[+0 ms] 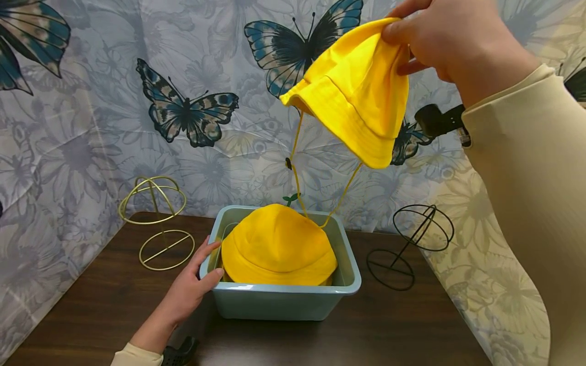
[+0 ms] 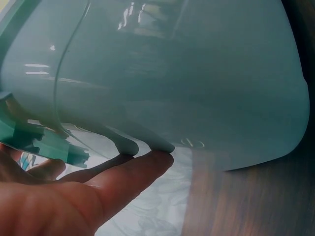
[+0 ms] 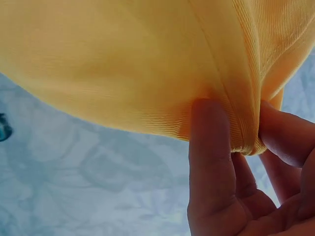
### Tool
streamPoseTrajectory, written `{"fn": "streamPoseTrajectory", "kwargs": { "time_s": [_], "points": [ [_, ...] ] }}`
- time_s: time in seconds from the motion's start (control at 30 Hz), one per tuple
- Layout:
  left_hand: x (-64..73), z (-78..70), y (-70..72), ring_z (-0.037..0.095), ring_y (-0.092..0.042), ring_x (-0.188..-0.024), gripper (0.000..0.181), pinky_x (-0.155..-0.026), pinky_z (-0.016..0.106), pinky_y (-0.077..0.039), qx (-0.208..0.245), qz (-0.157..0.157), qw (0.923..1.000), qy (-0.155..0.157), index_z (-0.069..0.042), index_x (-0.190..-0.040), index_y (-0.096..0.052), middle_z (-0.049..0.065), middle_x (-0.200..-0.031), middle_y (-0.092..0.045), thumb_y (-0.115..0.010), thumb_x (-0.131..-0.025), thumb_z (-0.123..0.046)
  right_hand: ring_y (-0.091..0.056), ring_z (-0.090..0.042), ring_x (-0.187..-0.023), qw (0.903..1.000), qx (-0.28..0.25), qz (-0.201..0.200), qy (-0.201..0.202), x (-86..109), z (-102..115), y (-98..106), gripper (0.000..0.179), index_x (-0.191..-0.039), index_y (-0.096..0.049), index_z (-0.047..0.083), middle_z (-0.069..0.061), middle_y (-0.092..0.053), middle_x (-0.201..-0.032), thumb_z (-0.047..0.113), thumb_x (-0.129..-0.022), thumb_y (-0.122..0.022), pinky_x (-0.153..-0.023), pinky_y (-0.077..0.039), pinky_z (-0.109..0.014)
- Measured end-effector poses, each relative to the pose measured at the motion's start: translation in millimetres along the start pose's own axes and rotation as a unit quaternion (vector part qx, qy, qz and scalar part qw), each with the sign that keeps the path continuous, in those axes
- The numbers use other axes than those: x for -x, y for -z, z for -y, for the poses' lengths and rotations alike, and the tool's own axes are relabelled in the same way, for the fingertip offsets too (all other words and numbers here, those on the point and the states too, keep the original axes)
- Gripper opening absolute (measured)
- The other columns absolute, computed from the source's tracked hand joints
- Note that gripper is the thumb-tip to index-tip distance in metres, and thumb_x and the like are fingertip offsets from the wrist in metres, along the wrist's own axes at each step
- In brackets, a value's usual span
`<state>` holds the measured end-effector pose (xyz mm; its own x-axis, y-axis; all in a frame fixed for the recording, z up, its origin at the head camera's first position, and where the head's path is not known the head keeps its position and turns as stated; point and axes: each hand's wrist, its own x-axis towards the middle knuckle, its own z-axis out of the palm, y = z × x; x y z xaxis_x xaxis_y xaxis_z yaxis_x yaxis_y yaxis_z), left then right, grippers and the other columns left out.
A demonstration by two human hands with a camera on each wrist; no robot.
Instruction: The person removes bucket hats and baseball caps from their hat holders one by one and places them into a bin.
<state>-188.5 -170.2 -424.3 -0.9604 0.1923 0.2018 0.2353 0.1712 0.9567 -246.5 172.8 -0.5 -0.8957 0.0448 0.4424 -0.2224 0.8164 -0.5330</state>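
A yellow bucket hat (image 1: 357, 96) hangs tilted in the air, its thin yellow chin cord dangling below the brim. My right hand (image 1: 446, 43) pinches the top of its crown; in the right wrist view, the fingers (image 3: 211, 162) gather the folded cloth. Below it, another yellow bucket hat (image 1: 279, 244) lies crown up in a pale blue-green plastic tub (image 1: 284, 301). My left hand (image 1: 192, 279) holds the tub's left rim, thumb and a finger over the edge. Other fingers (image 2: 142, 172) reach the outer wall in the left wrist view.
A gold wire stand (image 1: 153, 223) is left of the tub, and a black wire stand (image 1: 409, 249) is to the right. Dark wooden tabletop (image 1: 265, 343) lies beneath them. Butterfly-print cloth (image 1: 187, 109) hangs behind. A small green sprig (image 1: 290, 199) shows behind the tub.
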Motion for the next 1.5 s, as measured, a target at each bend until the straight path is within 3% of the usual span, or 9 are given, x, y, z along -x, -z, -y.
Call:
{"fn": "streamPoseTrajectory", "kwargs": {
  "time_s": [0.1, 0.2, 0.37, 0.5, 0.7, 1.0, 1.2, 1.5],
  "points": [
    [0.2, -0.9, 0.3, 0.042, -0.004, -0.147, 0.061, -0.107, 0.071, -0.015, -0.001, 0.000, 1.0000, 0.004, -0.010, -0.153, -0.035, 0.010, -0.166, -0.003, -0.060, -0.099, -0.021, -0.056, -0.019, -0.064, 0.9999, -0.011, 0.012, -0.004, -2.1, 11, -2, 0.054, -0.143, -0.057, 0.024, -0.003, -0.051, -0.141, 0.045, -0.093, -0.062, -0.046, -0.043, -0.018],
    [-0.2, -1.5, 1.0, 0.041, -0.003, -0.148, 0.061, -0.107, 0.071, -0.012, -0.006, 0.000, 1.0000, 0.004, -0.011, -0.154, -0.034, 0.009, -0.166, -0.003, -0.060, -0.100, -0.022, -0.067, -0.020, -0.084, 0.9998, -0.004, 0.021, -0.002, 0.1, 18, -13, 0.054, -0.143, -0.057, 0.024, -0.004, -0.052, -0.141, 0.043, -0.093, -0.062, -0.054, -0.048, -0.015],
    [-1.8, -1.2, 1.4, 0.040, -0.002, -0.148, 0.061, -0.107, 0.071, -0.010, -0.012, 0.004, 0.9999, -0.002, -0.010, -0.155, -0.033, 0.009, -0.166, -0.003, -0.059, -0.100, -0.022, -0.068, -0.023, -0.101, 0.9979, 0.029, 0.058, -0.009, 9.6, 19, -41, 0.050, -0.143, -0.057, 0.020, -0.008, -0.055, -0.138, 0.037, -0.096, -0.060, -0.064, -0.053, -0.018],
    [-2.8, -0.3, 0.7, 0.040, -0.002, -0.148, 0.062, -0.107, 0.072, -0.011, -0.010, 0.006, 0.9999, -0.004, -0.010, -0.155, -0.032, 0.009, -0.166, -0.003, -0.059, -0.100, -0.022, -0.070, -0.021, -0.098, 0.9940, 0.015, 0.104, -0.029, 15.8, 14, -66, 0.045, -0.141, -0.059, 0.015, -0.010, -0.056, -0.131, 0.029, -0.098, -0.062, -0.070, -0.056, -0.026],
    [-3.5, 0.3, 1.3, 0.041, -0.002, -0.148, 0.061, -0.107, 0.072, -0.010, -0.010, 0.006, 0.9999, -0.003, -0.010, -0.155, -0.033, 0.009, -0.166, -0.003, -0.059, -0.100, -0.021, -0.070, -0.021, -0.088, 0.9855, 0.002, 0.162, -0.052, 23.9, -1, -102, 0.039, -0.134, -0.065, 0.011, -0.011, -0.059, -0.123, 0.023, -0.097, -0.066, -0.066, -0.057, -0.028],
    [-3.9, 1.6, 1.1, 0.041, -0.002, -0.148, 0.061, -0.108, 0.071, -0.012, -0.004, 0.009, 0.9999, -0.003, -0.010, -0.155, -0.032, 0.009, -0.166, -0.002, -0.059, -0.101, -0.021, -0.069, -0.024, -0.080, 0.9754, -0.016, 0.209, -0.068, 37.6, -35, -156, 0.028, -0.121, -0.071, 0.008, -0.011, -0.063, -0.109, 0.019, -0.095, -0.070, -0.061, -0.058, -0.031],
    [-3.8, 1.7, 0.6, 0.040, -0.002, -0.148, 0.061, -0.108, 0.070, -0.010, -0.003, 0.009, 1.0000, -0.004, -0.009, -0.154, -0.032, 0.008, -0.166, -0.002, -0.058, -0.101, -0.021, -0.069, -0.024, -0.076, 0.9697, 0.008, 0.234, -0.069, 45.0, -50, -178, 0.025, -0.116, -0.073, 0.008, -0.010, -0.064, -0.107, 0.020, -0.094, -0.072, -0.059, -0.057, -0.030],
    [-3.3, 2.1, 0.0, 0.040, -0.002, -0.148, 0.061, -0.108, 0.071, -0.011, -0.006, 0.009, 0.9999, -0.005, -0.009, -0.155, -0.032, 0.008, -0.166, -0.002, -0.058, -0.101, -0.020, -0.069, -0.024, -0.069, 0.9643, 0.030, 0.254, -0.070, 52.8, -59, -193, 0.026, -0.115, -0.073, 0.007, -0.010, -0.065, -0.106, 0.023, -0.095, -0.071, -0.057, -0.057, -0.030]
  ]
}}
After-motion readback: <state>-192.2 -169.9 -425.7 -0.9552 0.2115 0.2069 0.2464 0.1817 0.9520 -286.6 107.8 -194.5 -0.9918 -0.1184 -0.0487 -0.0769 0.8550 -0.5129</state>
